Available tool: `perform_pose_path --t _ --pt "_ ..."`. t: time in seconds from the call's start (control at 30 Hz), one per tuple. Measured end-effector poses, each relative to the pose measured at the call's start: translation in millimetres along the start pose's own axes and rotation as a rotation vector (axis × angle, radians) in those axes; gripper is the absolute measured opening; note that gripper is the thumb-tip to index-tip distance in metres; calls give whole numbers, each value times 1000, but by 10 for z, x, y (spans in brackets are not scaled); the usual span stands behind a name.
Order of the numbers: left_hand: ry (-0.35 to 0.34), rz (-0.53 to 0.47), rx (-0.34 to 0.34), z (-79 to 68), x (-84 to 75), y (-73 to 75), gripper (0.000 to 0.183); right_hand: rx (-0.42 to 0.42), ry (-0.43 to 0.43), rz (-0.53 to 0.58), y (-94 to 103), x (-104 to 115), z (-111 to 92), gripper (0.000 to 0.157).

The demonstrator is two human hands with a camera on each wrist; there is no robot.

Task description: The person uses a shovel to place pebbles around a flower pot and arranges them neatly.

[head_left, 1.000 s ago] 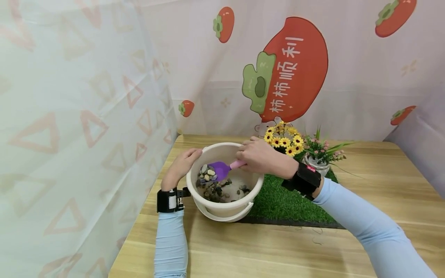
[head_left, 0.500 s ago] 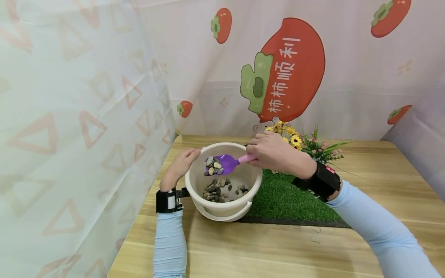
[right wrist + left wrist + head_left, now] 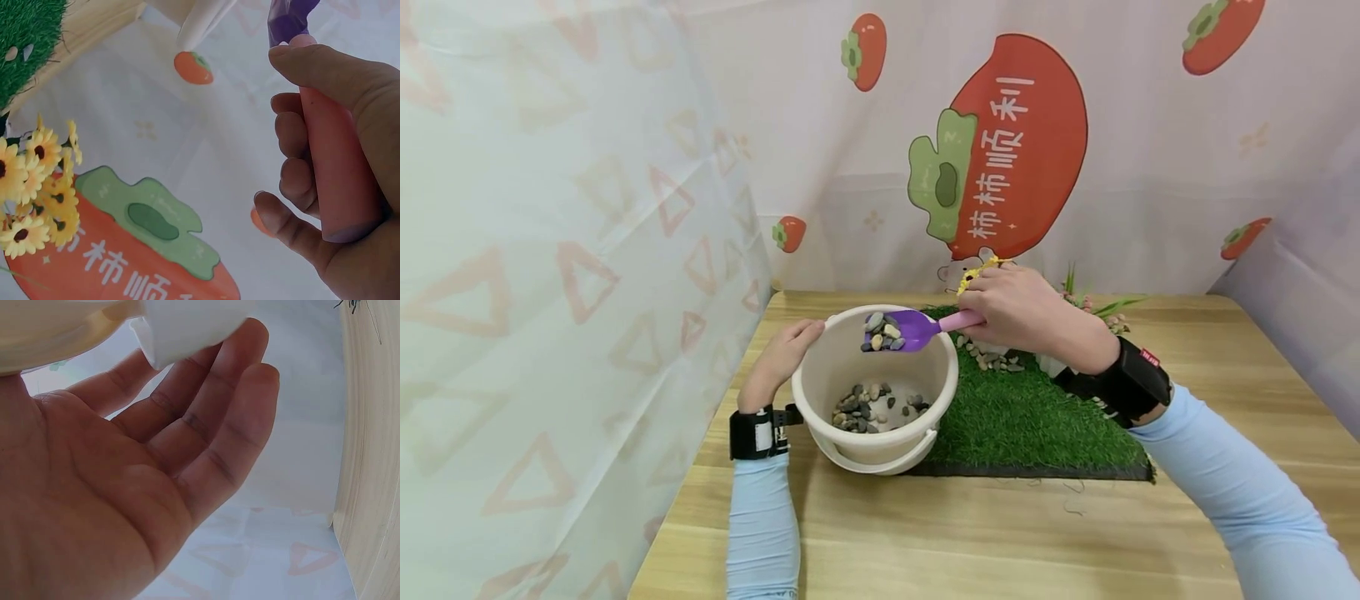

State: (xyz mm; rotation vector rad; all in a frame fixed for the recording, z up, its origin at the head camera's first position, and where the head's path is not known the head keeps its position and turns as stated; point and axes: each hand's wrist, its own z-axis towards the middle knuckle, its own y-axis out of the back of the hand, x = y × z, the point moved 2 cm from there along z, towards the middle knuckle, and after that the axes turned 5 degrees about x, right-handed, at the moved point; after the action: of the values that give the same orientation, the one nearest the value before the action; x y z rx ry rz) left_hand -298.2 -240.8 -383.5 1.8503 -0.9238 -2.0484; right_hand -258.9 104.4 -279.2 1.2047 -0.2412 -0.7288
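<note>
My right hand (image 3: 1026,312) grips the pink handle (image 3: 340,156) of a small purple shovel (image 3: 917,329), fingers and thumb wrapped round it. Several grey and tan pebbles (image 3: 882,332) lie on its blade, which is level with the bucket's far rim. The cream bucket (image 3: 865,450) stands on the table, with more pebbles (image 3: 857,408) on its floor. At the bucket's left side, my left hand (image 3: 782,358) holds the rim. In the left wrist view, the fingers (image 3: 231,431) of that hand curve up along the outside, against a white part of the bucket.
Green artificial turf (image 3: 1037,425) lies right of the bucket, with loose pebbles (image 3: 992,358) on it. Yellow flowers (image 3: 44,187) stand behind my right hand. A pink-flowered plant (image 3: 1112,317) is farther right. Printed cloth (image 3: 850,167) hangs behind the wooden table (image 3: 925,542).
The shovel with its pebbles has risen from inside the bucket and moved right and up with my right hand. My left hand has stayed on the rim.
</note>
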Motion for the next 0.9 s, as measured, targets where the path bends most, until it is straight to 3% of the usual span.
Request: perform_pose_path --t 0.33,0.57,0.9 --pt "-49 13 1 11 -35 -1 62 1 -61 12 17 -137 -247 31" --pt "-8 18 18 51 -30 -24 54 48 -144 12 30 -218 -421 30" --pt "-24 8 1 7 2 -18 52 96 -252 45 24 -311 -673 22"
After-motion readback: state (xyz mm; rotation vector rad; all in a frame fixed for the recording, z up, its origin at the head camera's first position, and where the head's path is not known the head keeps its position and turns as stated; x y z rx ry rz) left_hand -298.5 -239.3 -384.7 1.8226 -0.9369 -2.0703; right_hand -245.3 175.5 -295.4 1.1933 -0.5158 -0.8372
